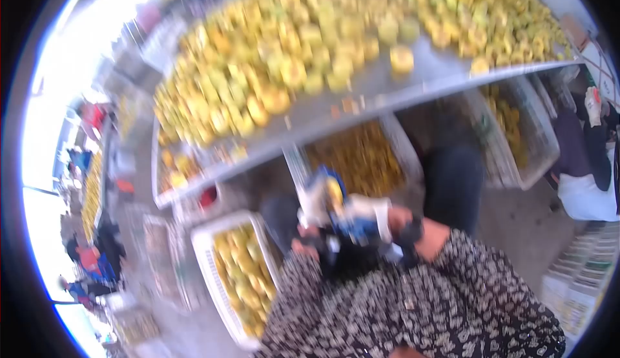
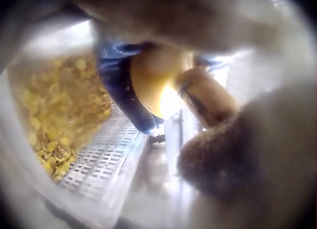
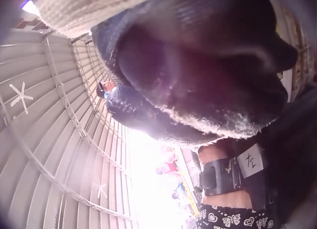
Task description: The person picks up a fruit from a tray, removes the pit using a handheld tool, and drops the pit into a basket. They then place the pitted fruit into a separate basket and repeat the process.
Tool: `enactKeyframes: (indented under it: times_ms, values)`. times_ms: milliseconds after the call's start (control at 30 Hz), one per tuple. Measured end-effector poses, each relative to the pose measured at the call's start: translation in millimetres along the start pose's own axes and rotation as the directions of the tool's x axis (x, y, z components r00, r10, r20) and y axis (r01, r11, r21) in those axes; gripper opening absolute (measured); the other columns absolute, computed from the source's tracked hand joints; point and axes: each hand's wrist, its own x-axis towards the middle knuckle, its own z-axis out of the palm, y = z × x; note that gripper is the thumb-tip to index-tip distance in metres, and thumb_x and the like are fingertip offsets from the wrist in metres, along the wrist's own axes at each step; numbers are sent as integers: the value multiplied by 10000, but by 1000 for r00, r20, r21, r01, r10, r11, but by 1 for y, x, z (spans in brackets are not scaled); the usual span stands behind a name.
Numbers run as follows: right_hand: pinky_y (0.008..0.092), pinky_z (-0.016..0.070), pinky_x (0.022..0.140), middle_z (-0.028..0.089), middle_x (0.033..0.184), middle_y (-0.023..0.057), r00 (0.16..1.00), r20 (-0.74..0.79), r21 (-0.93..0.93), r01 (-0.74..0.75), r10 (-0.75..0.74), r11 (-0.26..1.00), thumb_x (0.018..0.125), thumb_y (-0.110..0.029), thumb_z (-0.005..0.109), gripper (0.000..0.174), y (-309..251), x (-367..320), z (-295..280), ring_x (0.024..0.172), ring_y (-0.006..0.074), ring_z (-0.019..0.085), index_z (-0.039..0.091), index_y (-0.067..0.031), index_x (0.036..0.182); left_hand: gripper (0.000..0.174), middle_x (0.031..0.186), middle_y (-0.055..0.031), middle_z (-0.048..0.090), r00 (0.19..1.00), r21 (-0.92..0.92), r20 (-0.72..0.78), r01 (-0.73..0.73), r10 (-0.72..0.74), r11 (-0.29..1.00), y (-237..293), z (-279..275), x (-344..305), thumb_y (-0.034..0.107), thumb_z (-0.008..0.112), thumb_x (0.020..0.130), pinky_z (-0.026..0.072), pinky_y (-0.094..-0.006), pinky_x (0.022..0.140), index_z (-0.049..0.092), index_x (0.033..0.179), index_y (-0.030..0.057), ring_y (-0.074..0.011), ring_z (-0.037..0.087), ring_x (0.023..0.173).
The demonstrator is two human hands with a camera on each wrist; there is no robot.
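My left hand (image 1: 313, 209), in a white and blue glove, holds a yellow peach (image 1: 334, 191) in front of my lap. In the left wrist view, dark blue glove fingers (image 2: 124, 93) curl round one side of the peach (image 2: 151, 83). A tan rounded piece (image 2: 208, 98) meets its other side. My right hand (image 1: 365, 219), gloved in white and blue, is close beside the peach. Up close in the right wrist view, the right glove (image 3: 198, 70) is curled and dark; I cannot tell what it grips.
A metal table (image 1: 381, 106) heaped with yellow peach halves (image 1: 271, 61) stands ahead. Under its edge is a crate (image 1: 408, 148) of cut pieces. A white crate (image 1: 206, 267) of yellow peaches stands left of my knee. Another person (image 1: 588, 157) sits at the right.
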Motion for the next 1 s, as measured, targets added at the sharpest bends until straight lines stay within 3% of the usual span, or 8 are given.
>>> enactKeyframes:
  times_ms: [100,167,267,433,500,667,867,1000]
  values:
    - [225,400,441,551,744,-32,988,136,-31,-67,71,997,920,-312,498,223,12,10,-18,534,73,506,556,-99,953,175,630,-42,568,853,-445,9,471,-522,762,48,23,-3,160,640,832,449,-291,483,585,730,29,-153,552,529]
    - [221,384,454,521,723,-39,869,435,411,-425,235,807,953,-302,417,246,25,24,-43,522,69,470,528,-86,996,168,704,-89,629,828,-449,-21,493,-560,745,23,13,-6,153,671,809,505,-325,544,630,812,-10,-205,599,571]
    - [205,395,503,483,705,-42,752,655,495,-495,68,714,969,-227,368,216,25,29,-40,553,65,461,510,-70,1015,218,747,-116,638,885,-516,12,404,-465,755,22,7,4,195,669,817,518,-353,581,624,824,-19,-233,618,623]
    - [209,421,478,516,712,-29,885,448,373,-316,129,872,911,-122,489,95,25,28,-36,543,66,496,530,-67,975,220,740,-132,626,888,-521,-17,385,-460,762,37,7,1,188,651,833,518,-378,590,614,825,-29,-260,609,623]
    - [209,430,486,536,744,-22,963,233,32,-146,134,989,897,-129,520,146,34,31,-46,585,68,523,543,-46,1015,185,764,-137,633,868,-405,23,463,-497,789,17,2,0,141,638,838,525,-378,603,617,839,-43,-258,617,639]
    - [209,436,518,548,788,-21,951,265,-251,-94,162,963,883,-118,545,182,24,33,-60,619,55,536,561,-27,1039,187,811,-134,646,849,-335,-122,452,-514,826,12,10,-1,144,633,843,535,-362,630,621,888,-37,-246,633,687]
    - [208,447,517,544,779,-11,849,518,457,-382,109,803,891,-80,521,197,19,25,-44,619,81,544,531,-28,1081,230,849,-132,630,863,-629,75,430,-500,648,21,-3,0,185,657,826,532,-394,665,598,950,0,-255,622,718]
    - [225,408,519,473,747,-25,895,408,290,-314,180,904,977,-227,334,217,24,22,-41,598,91,466,494,-87,1019,204,853,-122,633,849,-479,100,498,-519,723,14,1,2,168,639,837,528,-375,679,604,937,-7,-235,620,734]
